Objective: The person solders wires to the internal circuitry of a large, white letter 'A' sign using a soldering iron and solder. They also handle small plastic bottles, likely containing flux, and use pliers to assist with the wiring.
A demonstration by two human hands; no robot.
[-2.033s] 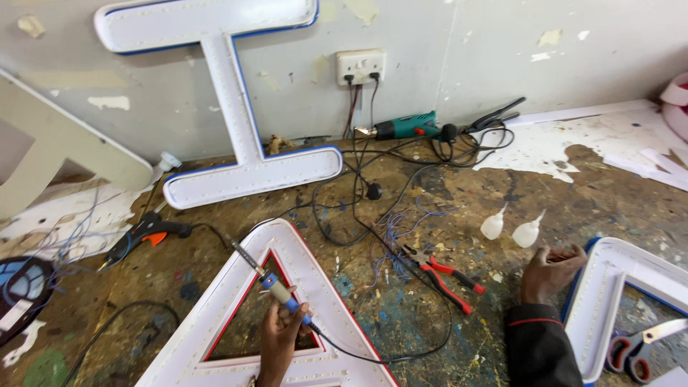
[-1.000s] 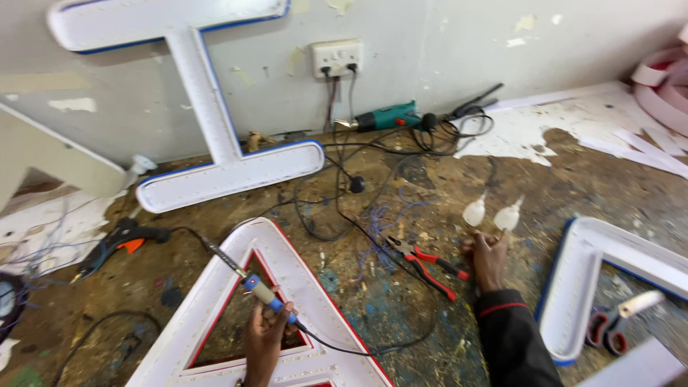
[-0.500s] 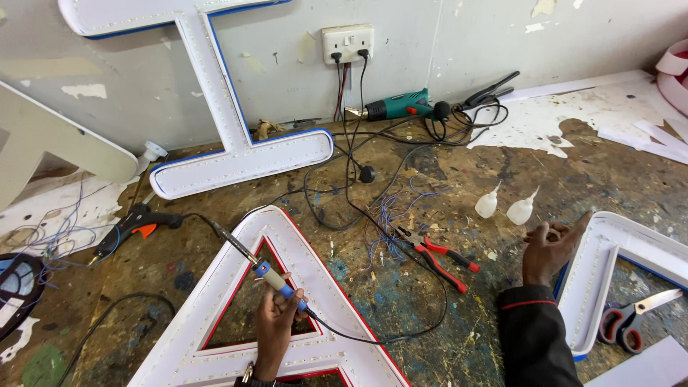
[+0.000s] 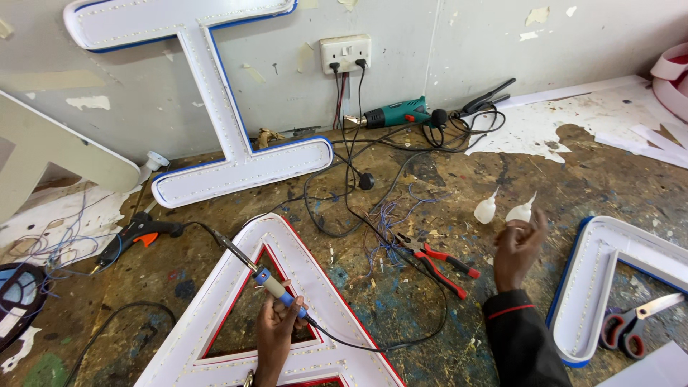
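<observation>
Left hand (image 4: 276, 331) clamped on a soldering iron (image 4: 252, 269) by its blue grip, tip raised off to the upper left, cord trailing right across the bench. It sits over the red-edged A letter (image 4: 287, 247), which lies flat in front of the person with its rows of small lights facing up. Right hand (image 4: 517, 247) lifted over the bench, fingers pinched together; can't tell if anything is in them. It's just below two small white squeeze bottles (image 4: 486, 208), nozzles up; fill level not visible.

Progress, judged from the layout: lights already sit in the A, the blue-edged T (image 4: 229, 147) against the wall and the blue-edged letter (image 4: 609, 269) at right. No cover on any of them. Iron not touching a joint right now.

Red-handled pliers (image 4: 437, 259) lie between the hands. Glue gun (image 4: 136, 233) at left, scissors (image 4: 631, 326) far right.
</observation>
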